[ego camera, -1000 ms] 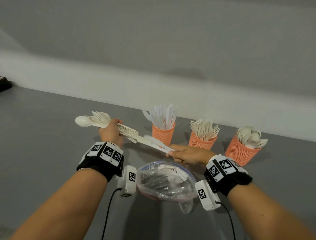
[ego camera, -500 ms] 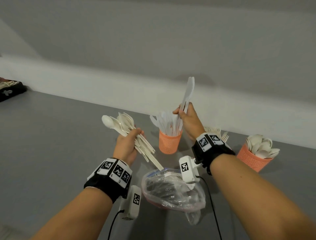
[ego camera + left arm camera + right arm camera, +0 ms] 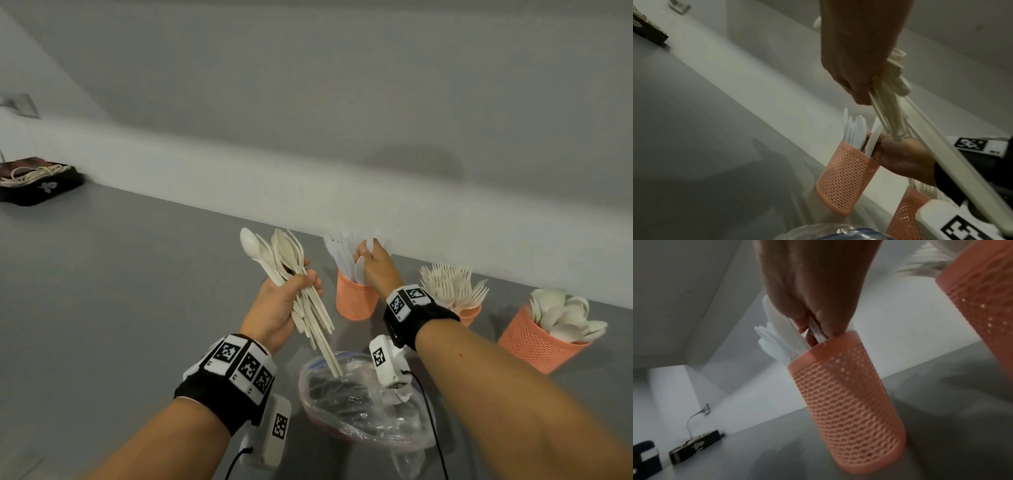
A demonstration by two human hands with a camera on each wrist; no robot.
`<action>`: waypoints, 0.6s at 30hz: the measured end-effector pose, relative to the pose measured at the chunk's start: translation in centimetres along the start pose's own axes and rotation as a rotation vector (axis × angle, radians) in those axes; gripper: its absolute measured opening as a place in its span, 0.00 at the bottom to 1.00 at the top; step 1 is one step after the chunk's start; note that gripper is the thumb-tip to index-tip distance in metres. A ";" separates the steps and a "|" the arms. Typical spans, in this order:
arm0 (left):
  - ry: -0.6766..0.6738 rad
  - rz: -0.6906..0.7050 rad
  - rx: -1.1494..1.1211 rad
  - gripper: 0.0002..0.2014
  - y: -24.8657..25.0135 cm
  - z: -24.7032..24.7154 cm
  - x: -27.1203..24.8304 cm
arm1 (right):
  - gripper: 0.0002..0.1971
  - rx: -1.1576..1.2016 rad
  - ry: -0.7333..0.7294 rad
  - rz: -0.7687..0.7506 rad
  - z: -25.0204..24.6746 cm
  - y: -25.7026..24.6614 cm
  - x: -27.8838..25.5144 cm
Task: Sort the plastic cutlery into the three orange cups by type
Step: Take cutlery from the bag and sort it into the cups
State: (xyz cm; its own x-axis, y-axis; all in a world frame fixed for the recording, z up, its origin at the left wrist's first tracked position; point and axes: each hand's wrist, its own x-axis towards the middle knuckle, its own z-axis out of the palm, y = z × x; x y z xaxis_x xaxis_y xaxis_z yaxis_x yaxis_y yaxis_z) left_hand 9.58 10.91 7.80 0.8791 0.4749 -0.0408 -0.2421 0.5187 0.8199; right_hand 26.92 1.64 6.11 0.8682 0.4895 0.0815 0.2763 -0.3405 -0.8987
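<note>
Knives (image 3: 346, 255) stand in the leftmost cup (image 3: 356, 301) at my twelve o'clock, where my right hand (image 3: 375, 270) pinches one above its rim. My left hand (image 3: 279, 305), at ten o'clock, grips a bundle of cutlery (image 3: 291, 270).

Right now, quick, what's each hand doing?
Left hand: grips a bundle of cutlery.
Right hand: pinches white knives at the knife cup.
</note>
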 end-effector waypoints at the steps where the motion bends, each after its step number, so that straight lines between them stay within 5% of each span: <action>1: -0.020 -0.014 -0.015 0.10 0.0 0.0 0.0 | 0.07 -0.046 -0.035 0.004 -0.2 -0.3 0.0; 4: -0.058 -0.041 -0.056 0.11 0.2 0.1 0.2 | 0.15 -0.036 -0.051 -0.066 -1.2 -1.5 -0.5; 6: -0.052 -0.044 -0.061 0.11 0.3 0.1 0.5 | 0.22 0.013 0.118 -0.245 -2.0 -2.6 -1.4; 8: -0.046 -0.054 -0.055 0.12 0.3 0.3 0.7 | 0.20 0.014 0.273 -0.433 -2.4 -4.1 -3.0; 10: -0.057 -0.072 -0.026 0.11 0.2 0.8 0.7 | 0.13 0.008 0.227 -0.514 -2.3 -5.4 -4.8; 14: -0.134 -0.065 0.064 0.15 -0.4 2.2 0.3 | 0.11 -0.055 -0.158 -0.320 -1.3 -6.0 -7.5; 18: -0.150 -0.099 0.087 0.16 -1.3 3.2 -0.1 | 0.13 0.095 -0.114 -0.077 -1.5 -5.2 -8.6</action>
State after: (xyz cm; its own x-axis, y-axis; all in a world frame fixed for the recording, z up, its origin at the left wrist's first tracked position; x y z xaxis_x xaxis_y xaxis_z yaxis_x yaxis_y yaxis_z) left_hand 11.08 7.93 8.55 0.9496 0.3104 -0.0435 -0.1209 0.4909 0.8628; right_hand 18.63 -2.01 10.76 0.7919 0.6012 0.1073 0.2957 -0.2237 -0.9287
